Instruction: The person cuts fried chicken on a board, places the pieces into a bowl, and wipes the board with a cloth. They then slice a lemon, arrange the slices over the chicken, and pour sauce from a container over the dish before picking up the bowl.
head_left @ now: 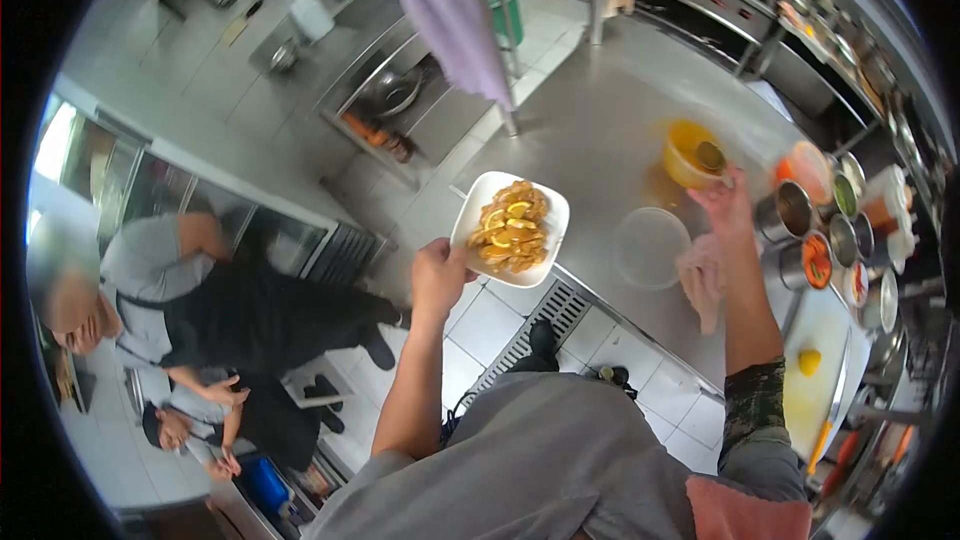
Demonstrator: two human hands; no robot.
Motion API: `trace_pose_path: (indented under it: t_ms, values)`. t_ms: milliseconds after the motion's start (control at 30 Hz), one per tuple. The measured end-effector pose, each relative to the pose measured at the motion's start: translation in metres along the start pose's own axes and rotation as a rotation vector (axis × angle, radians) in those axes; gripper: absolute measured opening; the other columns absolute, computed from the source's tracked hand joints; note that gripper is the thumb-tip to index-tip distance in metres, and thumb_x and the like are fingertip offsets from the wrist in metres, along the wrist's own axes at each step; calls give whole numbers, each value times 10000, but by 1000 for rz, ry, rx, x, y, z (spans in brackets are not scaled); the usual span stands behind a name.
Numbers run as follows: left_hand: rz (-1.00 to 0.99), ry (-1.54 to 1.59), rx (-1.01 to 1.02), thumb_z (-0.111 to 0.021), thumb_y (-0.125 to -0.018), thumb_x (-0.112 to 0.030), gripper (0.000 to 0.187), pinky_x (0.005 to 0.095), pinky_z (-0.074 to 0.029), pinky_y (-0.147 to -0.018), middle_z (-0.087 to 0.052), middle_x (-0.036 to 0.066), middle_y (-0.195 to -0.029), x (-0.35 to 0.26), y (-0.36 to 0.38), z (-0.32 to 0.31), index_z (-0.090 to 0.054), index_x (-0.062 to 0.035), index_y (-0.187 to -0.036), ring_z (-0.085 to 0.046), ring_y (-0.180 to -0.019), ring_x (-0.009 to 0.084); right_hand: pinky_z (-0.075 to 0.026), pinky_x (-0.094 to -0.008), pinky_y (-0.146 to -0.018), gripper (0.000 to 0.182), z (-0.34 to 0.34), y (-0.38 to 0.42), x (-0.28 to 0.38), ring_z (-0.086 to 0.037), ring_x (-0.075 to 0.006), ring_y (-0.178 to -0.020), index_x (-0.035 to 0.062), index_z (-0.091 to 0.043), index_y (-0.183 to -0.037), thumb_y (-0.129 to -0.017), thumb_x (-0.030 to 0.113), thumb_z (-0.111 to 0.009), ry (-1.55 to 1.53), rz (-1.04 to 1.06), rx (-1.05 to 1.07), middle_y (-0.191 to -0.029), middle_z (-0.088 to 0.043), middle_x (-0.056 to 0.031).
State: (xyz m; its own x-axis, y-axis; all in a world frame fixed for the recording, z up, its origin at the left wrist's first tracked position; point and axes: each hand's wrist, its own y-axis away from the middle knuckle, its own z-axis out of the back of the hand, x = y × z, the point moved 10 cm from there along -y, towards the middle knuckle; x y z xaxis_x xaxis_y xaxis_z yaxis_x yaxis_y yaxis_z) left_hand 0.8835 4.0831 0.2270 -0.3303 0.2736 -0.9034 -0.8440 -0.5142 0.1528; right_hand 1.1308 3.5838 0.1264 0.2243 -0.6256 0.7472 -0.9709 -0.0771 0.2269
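Note:
My left hand (440, 282) is closed on the near left rim of a white square dish (553, 208), holding it out over the floor beside the table edge. Golden-brown pieces of food (522, 252) topped with yellow citrus slices (497, 219) fill the dish. Over the steel table, the fingers of my right hand (728, 202) are closed at the rim of a plastic tub (684, 155) with yellow-orange contents. A dark round thing (710, 157), perhaps a ladle bowl, shows inside the tub. Near my right wrist lie a clear round lid (652, 248) and a pale pink cloth (702, 278).
Metal pots (786, 210) and several ingredient containers line the right side. A cutting board (800, 380) there bears a yellow citrus piece (809, 361) and a knife (828, 430). Two people in aprons (265, 315) are at the left. A purple cloth (445, 20) hangs ahead.

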Motion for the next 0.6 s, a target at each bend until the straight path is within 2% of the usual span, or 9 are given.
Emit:
trace_pose_path:
  t_ms: [200,400,500,600]
  values:
    - [55,-29,-51,-601,-995,-233,362,311,-573,-577,-727,167,-713,25,-19,23,-709,110,-959,-748,-628,207,-534,-589,-1021,511,28,-42,-9,-580,-406,-1280,198,-459,-1386,-985,476,-613,99,-34,-174,-1463,-450,-218]
    - [79,-31,-41,-594,-980,-197,331,310,-573,-578,-725,168,-713,21,-25,19,-707,112,-946,-749,-632,208,-553,-510,-989,562,46,-35,10,-604,-370,-1213,147,-471,-1372,-971,506,-631,206,-31,-255,-1511,-397,-231]
    - [78,33,-46,-589,-971,-181,319,310,-576,-585,-725,171,-715,18,-19,7,-705,116,-944,-754,-643,212,-563,-421,-925,509,62,-8,42,-626,-286,-1158,91,-559,-1285,-962,467,-678,509,-47,-592,-1405,-531,-182]
    - [88,69,-73,-584,-963,-173,317,311,-582,-596,-729,179,-725,7,-12,-5,-704,120,-945,-759,-653,219,-535,-322,-806,343,52,18,91,-636,-163,-997,81,-653,-1161,-980,369,-692,1074,517,-490,-1128,-664,-87]
